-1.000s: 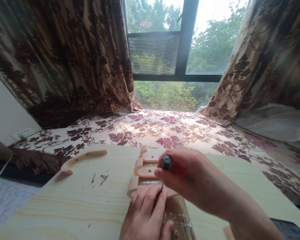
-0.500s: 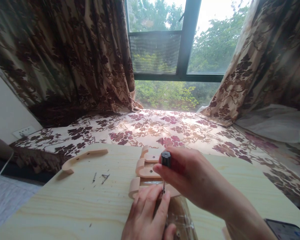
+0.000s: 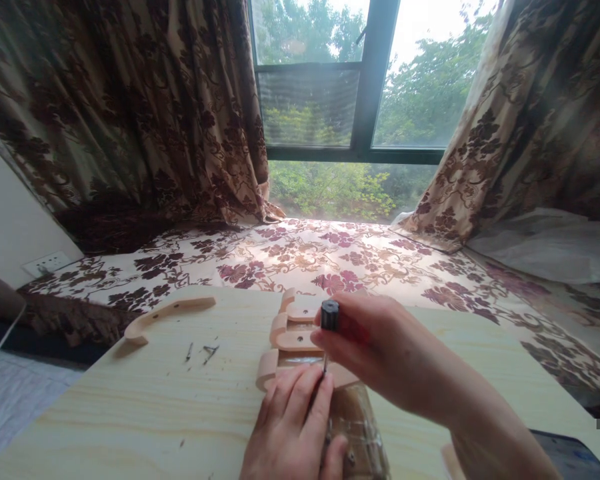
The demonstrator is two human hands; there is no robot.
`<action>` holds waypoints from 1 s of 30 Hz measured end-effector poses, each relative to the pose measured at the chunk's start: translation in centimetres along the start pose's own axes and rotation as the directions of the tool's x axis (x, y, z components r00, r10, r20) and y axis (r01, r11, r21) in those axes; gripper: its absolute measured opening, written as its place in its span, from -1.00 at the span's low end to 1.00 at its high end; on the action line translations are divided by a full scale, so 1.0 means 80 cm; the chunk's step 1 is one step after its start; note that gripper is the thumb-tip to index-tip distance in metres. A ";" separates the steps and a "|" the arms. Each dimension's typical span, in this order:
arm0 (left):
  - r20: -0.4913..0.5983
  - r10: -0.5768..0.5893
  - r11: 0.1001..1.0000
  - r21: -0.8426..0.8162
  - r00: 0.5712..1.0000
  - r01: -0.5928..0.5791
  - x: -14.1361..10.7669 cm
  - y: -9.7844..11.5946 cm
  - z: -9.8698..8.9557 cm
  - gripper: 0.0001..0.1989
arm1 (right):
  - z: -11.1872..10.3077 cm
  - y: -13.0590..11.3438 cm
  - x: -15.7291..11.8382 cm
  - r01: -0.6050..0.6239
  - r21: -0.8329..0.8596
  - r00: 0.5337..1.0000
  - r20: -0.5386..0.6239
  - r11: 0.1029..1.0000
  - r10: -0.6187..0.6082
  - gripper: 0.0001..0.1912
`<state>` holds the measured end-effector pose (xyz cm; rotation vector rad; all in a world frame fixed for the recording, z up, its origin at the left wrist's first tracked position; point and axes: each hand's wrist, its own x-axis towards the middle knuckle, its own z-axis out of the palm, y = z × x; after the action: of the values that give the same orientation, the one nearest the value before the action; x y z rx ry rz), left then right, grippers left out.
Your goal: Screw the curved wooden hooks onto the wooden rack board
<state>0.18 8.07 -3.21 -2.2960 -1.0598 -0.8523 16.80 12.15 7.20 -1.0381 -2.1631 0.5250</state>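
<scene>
My right hand (image 3: 370, 340) is closed around the dark handle of a screwdriver (image 3: 329, 317), held upright with its thin shaft pointing down. The tip meets the nearest pale wooden hook (image 3: 267, 371), close to my left fingertips; any screw there is hidden. My left hand (image 3: 293, 423) presses its fingers over that hook and holds it in place. Under the hook and the hand lies a brown piece wrapped in clear plastic (image 3: 363, 427). More curved wooden hooks (image 3: 303, 341) with dark screw holes sit in a row just beyond.
A loose wooden hook (image 3: 175, 309) lies at the back left of the pale wooden board (image 3: 105, 413). Several dark screws (image 3: 210, 353) are scattered near it. A phone (image 3: 567, 453) is at the lower right. Behind are a flowered cloth (image 3: 300, 257), curtains (image 3: 180, 120) and a window.
Both hands hold nearly the same pose, with the screwdriver still upright on the hook. The whole view has shifted very slightly, and less of the phone's top edge shows beside my right arm.
</scene>
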 end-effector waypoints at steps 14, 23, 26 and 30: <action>0.034 0.000 1.000 -0.017 0.999 0.000 -0.002 0.001 -0.002 -0.59 | -0.005 0.001 0.004 0.038 0.081 0.999 0.000 0.996 -0.038 -0.80; 0.039 -0.008 1.000 -0.017 0.999 0.008 -0.004 0.001 -0.001 -0.59 | -0.007 0.003 0.005 0.005 0.028 1.000 0.007 1.000 -0.005 -0.86; 0.046 0.004 1.000 -0.003 0.999 -0.003 -0.005 0.000 -0.001 -0.60 | -0.009 -0.001 0.002 0.035 0.087 0.998 0.058 0.996 -0.040 -0.91; 0.055 0.019 0.999 0.025 0.998 -0.020 -0.005 -0.001 -0.001 -0.58 | -0.005 0.000 0.004 0.032 0.088 0.999 0.012 0.996 -0.033 -0.80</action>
<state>-0.10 7.84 -3.40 -2.3165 -1.0638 -0.7673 16.93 12.45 7.66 -0.9532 -2.1451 0.6074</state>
